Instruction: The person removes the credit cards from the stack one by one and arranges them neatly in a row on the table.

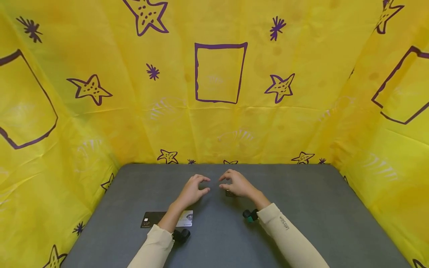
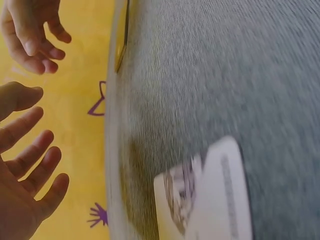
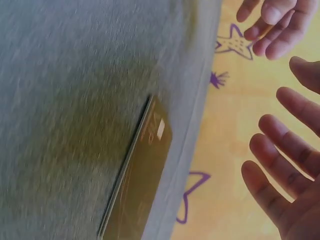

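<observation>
Yellow cloth (image 1: 214, 128), printed with purple stars, squares and bursts, rose behind the grey table (image 1: 218, 242) and along its left and right sides, enclosing the cards and both hands within three walls. Over the far half of the table the left hand (image 1: 193, 190) and right hand (image 1: 237, 184) faced each other, near but apart. Both were wide, with parted, gently bent fingers and nothing held; the wrist views showed them raised off the surface.

One dark card (image 1: 230, 193), with a pale chip-like patch, lay flat on the table just below the right hand, which partly covered it in the head view. Its edge showed pale and dark lines; whether it was one card or a stack could not be told.

Nearer the person, at the left, a black card marked VIP (image 1: 149, 220) and a whitish card (image 1: 186, 219) with a grey picture lay in line under the left forearm, which hid where they met. Cream sleeves (image 1: 291, 236) reached almost to the wrists, where small black devices (image 1: 182, 236) sat.
</observation>
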Demonstrator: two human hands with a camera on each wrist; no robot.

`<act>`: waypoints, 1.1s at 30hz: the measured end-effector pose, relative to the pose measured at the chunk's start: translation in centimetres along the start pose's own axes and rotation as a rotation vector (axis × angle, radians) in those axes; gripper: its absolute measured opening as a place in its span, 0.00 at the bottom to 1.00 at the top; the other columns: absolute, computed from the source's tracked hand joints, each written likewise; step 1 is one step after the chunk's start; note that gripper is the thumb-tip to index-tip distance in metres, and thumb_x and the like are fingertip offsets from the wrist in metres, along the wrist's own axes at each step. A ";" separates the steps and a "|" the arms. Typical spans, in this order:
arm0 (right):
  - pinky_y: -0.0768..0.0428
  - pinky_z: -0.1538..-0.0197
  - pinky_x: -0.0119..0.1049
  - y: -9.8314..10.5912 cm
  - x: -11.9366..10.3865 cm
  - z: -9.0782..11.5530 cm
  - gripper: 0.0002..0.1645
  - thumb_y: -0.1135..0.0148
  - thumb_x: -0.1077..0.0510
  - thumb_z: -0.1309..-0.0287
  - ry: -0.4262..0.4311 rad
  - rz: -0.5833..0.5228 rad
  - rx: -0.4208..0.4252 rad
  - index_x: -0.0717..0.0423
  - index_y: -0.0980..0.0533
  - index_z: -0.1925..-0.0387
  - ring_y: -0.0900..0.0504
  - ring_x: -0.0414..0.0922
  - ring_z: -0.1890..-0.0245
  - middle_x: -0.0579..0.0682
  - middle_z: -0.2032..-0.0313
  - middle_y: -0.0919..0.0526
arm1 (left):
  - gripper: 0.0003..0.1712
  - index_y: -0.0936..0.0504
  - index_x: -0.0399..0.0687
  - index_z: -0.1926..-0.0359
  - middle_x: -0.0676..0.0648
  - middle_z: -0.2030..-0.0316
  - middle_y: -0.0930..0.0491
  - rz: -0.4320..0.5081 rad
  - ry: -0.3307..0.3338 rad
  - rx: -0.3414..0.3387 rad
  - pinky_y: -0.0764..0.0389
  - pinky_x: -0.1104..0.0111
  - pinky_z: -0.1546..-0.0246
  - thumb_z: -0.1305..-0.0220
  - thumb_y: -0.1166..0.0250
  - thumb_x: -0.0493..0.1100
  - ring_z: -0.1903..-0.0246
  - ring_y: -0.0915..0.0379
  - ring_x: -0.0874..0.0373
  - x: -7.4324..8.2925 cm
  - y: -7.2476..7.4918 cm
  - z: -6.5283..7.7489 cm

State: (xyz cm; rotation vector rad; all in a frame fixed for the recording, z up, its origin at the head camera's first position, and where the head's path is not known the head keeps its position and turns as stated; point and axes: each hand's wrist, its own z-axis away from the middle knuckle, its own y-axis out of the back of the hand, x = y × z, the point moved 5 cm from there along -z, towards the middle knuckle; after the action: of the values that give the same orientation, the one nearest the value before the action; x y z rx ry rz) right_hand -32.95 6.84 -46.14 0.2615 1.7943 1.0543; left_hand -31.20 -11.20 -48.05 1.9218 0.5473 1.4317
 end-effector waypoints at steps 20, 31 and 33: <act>0.24 0.46 0.54 2.2 5.0 2.2 0.15 0.35 0.55 0.40 -0.096 0.081 0.086 0.60 0.18 0.54 0.21 0.57 0.49 0.54 0.53 0.21 | 0.19 0.18 0.43 0.49 0.39 0.48 0.23 0.011 -0.044 -0.025 0.30 0.47 0.42 0.42 0.30 0.42 0.44 0.29 0.42 0.6 -3.2 -2.8; 0.24 0.48 0.52 1.9 6.6 2.7 0.14 0.32 0.55 0.43 -0.149 0.126 0.054 0.59 0.17 0.57 0.22 0.52 0.55 0.55 0.55 0.20 | 0.20 0.19 0.42 0.48 0.37 0.46 0.23 0.032 -0.038 -0.103 0.31 0.48 0.41 0.42 0.30 0.43 0.43 0.30 0.41 1.1 -5.1 -3.4; 0.25 0.48 0.51 1.7 6.9 2.8 0.15 0.31 0.55 0.44 -0.165 0.135 0.034 0.59 0.17 0.58 0.22 0.51 0.55 0.55 0.55 0.20 | 0.21 0.18 0.43 0.49 0.38 0.47 0.23 0.022 -0.053 -0.120 0.31 0.48 0.42 0.43 0.29 0.43 0.45 0.29 0.42 1.2 -5.6 -3.5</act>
State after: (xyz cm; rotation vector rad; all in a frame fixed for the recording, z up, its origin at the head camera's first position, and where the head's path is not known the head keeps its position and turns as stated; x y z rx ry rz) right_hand -34.39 13.44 -49.69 0.4828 1.6649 1.0647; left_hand -33.79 -5.63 -50.71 1.8701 0.4073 1.3913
